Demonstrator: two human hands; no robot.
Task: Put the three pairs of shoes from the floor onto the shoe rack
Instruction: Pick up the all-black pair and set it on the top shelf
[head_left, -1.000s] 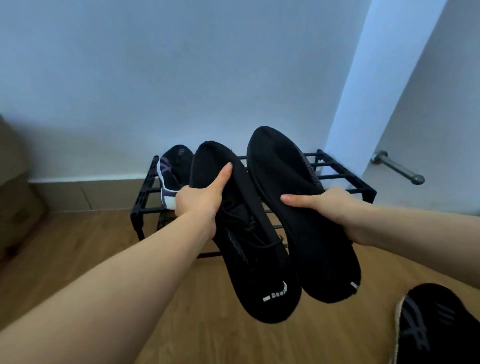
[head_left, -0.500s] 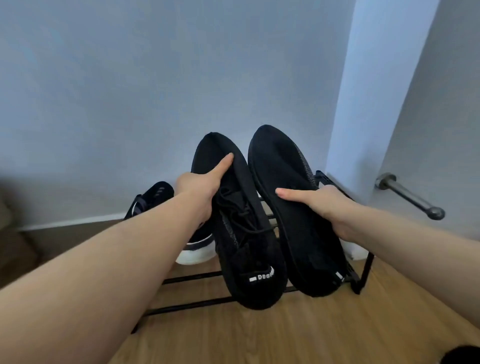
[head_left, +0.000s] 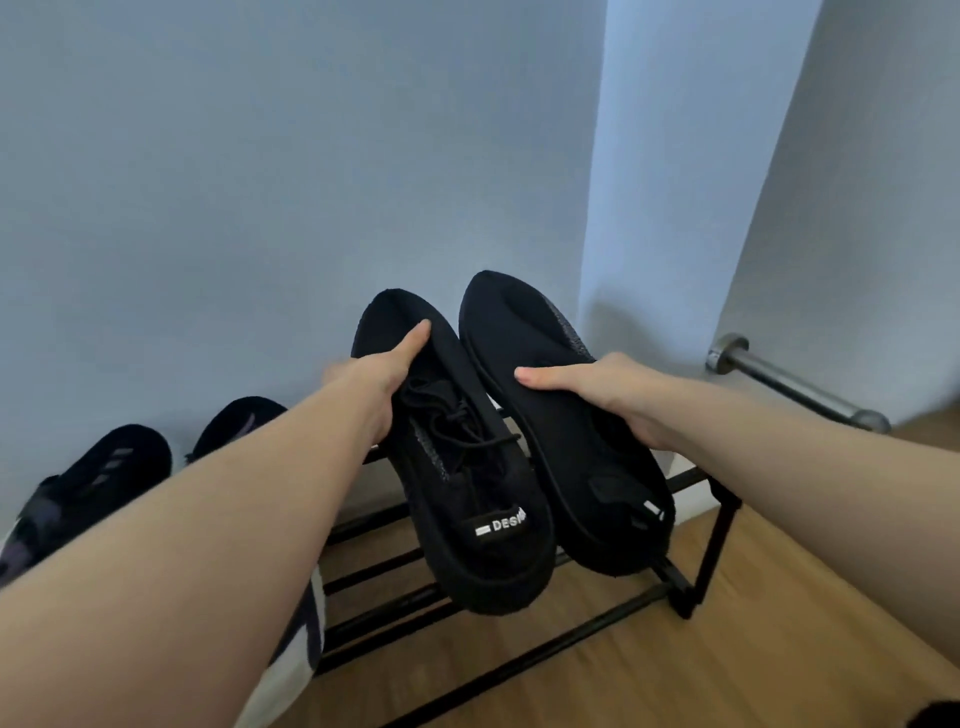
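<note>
Black shoes (head_left: 467, 467) gripped by both hands (head_left: 384, 379), heel tab seemingly reading "DES", above rack (head_left: 722, 525)

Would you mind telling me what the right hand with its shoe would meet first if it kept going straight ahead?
Probably the wall behind the shoe rack: the right hand points its black shoe toe-first that way, above the bars. Depth is unclear.

Wall (head_left: 260, 182): plain pale blue-grey, evenly lit.
Corner panel (head_left: 670, 182): lighter, vertical strip.
Floor (head_left: 753, 649): light wood boards.
Metal bar (head_left: 795, 387): silver, sticking out at right.
</note>
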